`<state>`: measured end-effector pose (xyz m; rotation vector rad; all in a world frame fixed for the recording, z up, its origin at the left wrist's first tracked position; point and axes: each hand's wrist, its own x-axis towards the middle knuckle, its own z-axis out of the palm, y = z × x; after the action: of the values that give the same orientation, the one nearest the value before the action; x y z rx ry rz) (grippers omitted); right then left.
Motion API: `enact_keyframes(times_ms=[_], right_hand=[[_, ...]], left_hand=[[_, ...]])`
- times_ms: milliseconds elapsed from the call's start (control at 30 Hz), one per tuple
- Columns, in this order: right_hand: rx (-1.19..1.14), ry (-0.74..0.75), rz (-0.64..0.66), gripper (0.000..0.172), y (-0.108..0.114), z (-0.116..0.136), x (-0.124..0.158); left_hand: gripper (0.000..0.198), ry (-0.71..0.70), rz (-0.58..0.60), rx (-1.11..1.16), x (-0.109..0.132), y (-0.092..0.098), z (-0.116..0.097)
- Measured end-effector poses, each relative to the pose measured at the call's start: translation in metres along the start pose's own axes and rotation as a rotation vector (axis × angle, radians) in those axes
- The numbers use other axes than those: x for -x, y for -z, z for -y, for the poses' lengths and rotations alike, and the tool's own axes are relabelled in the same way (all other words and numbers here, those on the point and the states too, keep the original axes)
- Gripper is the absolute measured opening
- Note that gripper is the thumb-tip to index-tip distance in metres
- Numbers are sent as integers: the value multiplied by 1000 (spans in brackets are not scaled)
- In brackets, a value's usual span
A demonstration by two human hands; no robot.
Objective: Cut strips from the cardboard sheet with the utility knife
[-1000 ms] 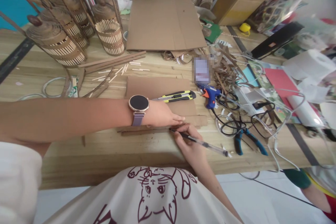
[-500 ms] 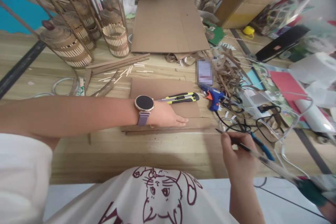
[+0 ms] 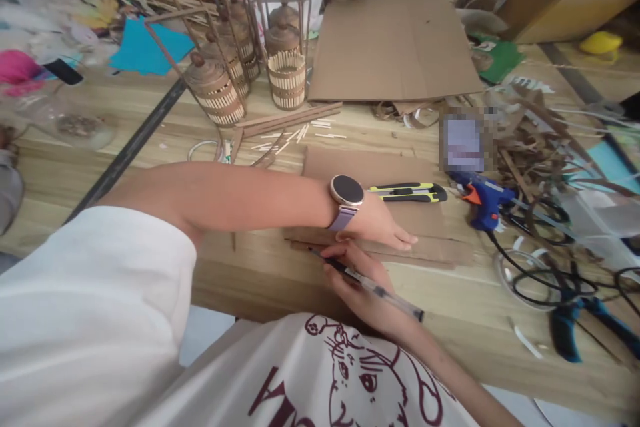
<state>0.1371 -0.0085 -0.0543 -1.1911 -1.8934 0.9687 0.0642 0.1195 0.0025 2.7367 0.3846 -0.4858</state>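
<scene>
On the table lies a flat cardboard piece [image 3: 340, 163] – a cardboard strip [image 3: 443, 254] sits along its near edge. Over both, the left hand [image 3: 377, 219] lies flat, fingers out, gripping nothing. Below, the right hand [image 3: 363, 300] pinches a pen [image 3: 369, 283], tip by the strip – I'd guess it's marking. Next needs a still strip. Pen print's too small to read; the shirt [image 3: 295, 360] maybe shows "A".

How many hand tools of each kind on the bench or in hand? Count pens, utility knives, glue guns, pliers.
Pen: 1
Utility knife: 1
Glue gun: 1
Pliers: 1 pair
Total: 4
</scene>
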Motion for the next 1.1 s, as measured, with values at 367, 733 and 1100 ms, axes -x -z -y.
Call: enact_keyframes(times_ms=[367, 733, 1100], right_hand=[[99, 52, -15, 10, -26, 1, -12], [125, 78, -23, 8, -31, 1, -14], [142, 6, -76, 8, -8, -2, -2]], left_hand=[[117, -182, 147, -22, 1, 2, 4], [111, -216, 103, -96, 2, -2, 8], [93, -108, -31, 88, -6, -10, 10]])
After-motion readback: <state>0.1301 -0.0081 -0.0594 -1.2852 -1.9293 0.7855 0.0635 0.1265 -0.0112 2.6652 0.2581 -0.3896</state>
